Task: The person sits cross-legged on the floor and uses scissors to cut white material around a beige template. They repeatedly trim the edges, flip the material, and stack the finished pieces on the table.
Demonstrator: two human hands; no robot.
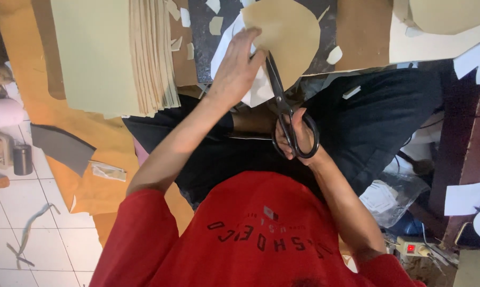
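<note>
Both hands: left (pixel 234 69) pins tan sheet (pixel 285 37), right (pixel 296 135) scissors (pixel 285 109).

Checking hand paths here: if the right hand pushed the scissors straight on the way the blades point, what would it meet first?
The right hand aims the black scissors into the rounded tan sheet, likely with the white sheet beneath it.

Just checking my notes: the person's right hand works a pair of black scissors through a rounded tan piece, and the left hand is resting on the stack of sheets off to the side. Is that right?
Not quite. In the head view the left hand is not on the stack of sheets; it grips the rounded tan piece being cut. The rest stands: the right hand works the black scissors.
</note>
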